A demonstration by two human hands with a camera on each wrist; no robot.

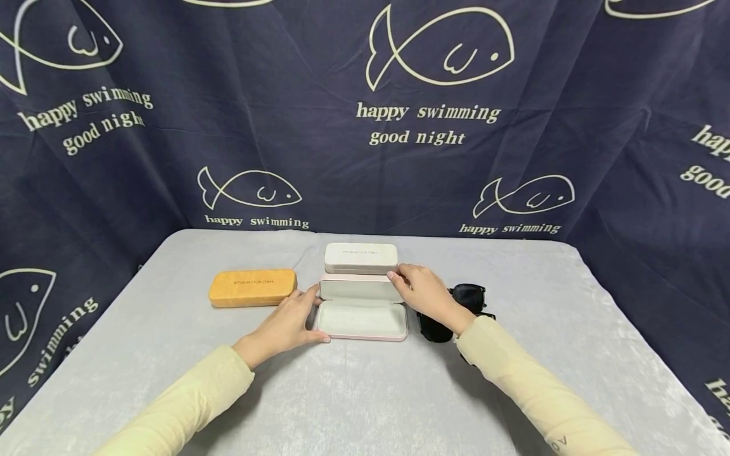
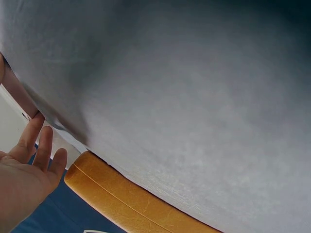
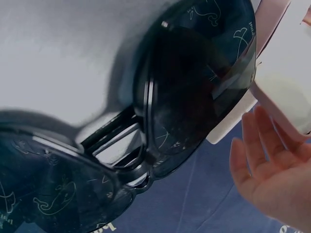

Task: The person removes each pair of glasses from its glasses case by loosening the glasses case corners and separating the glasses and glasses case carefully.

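On the grey-covered table (image 1: 353, 399), the pink-rimmed eyeglass case (image 1: 363, 320) lies open. Left hand (image 1: 283, 325): spread, touching the case's left end. Right hand (image 1: 428, 295): pinching a corner of the lid (image 1: 360, 289). Steady the case; avoid twisting.

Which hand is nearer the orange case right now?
Left. The left hand is beside the right end of the orange case; the right hand is farther off, at the raised lid of the open case.
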